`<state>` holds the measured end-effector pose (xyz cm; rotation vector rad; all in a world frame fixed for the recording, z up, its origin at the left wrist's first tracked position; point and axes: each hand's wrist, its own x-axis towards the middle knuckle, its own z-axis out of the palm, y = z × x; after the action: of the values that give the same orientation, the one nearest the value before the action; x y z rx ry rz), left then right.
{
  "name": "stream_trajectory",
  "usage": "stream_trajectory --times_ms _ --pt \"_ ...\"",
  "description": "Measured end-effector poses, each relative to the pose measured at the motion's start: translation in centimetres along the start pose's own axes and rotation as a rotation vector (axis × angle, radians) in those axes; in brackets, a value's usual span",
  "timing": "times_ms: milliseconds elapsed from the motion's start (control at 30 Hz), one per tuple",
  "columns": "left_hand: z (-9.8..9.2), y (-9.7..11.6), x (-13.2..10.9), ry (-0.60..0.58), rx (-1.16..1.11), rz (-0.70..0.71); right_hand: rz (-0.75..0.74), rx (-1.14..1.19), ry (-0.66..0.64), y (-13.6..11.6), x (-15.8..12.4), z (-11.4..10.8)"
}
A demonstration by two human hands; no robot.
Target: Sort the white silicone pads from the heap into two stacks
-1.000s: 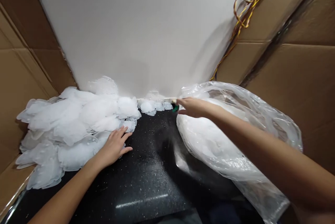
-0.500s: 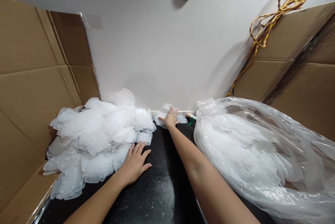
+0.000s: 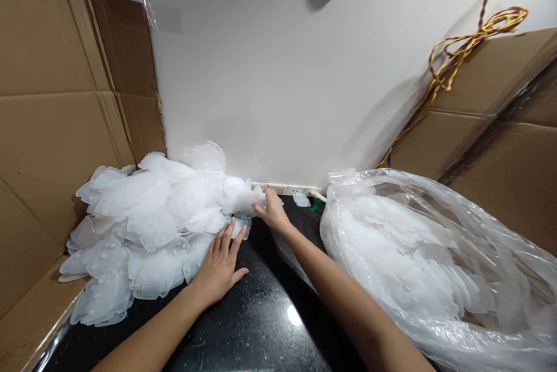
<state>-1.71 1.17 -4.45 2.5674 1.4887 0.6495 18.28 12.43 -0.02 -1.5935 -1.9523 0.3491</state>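
Frosted plastic pieces point(image 3: 148, 203) lie in a heap point(image 3: 130, 221) ahead of the left hand point(image 3: 221, 259), which sits palm down at the heap's near right edge, fingers spread, with no grip on anything that I can see. At the heap's far right end, the right hand point(image 3: 274, 212) is half curled against a small bunch point(image 3: 249, 202); it looks blurred, and I can't tell whether the fingers grip or only press. Well right of the heap, a clear bag point(image 3: 478, 334), partly out of sight, holds similar white pieces point(image 3: 391, 256).
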Motion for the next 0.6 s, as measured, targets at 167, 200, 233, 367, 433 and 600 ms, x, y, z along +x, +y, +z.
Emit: stream_trajectory --times_ms 167,200,233,367,433,600 --pt "0.5 0.2 0.1 -0.049 0.079 -0.039 -0.063 -0.055 -0.045 0.5 -0.1 -1.8" --pt "0.5 0.3 0.1 -0.078 0.098 -0.058 0.045 -0.114 0.020 1.2 0.3 -2.1" --pt "0.3 0.4 0.1 -0.092 0.113 -0.071 0.143 -0.160 0.072 2.1 0.8 -2.4" --pt "-1.0 1.3 0.5 -0.029 0.131 -0.040 0.434 -0.293 0.162 5.7 1.9 -2.3" --pt "-1.9 1.7 0.7 0.004 0.122 -0.017 0.498 -0.335 0.160 7.1 1.9 -2.1" --pt "-3.4 1.9 1.1 0.096 0.146 -0.068 0.509 -0.402 0.151 7.8 1.8 -2.5"
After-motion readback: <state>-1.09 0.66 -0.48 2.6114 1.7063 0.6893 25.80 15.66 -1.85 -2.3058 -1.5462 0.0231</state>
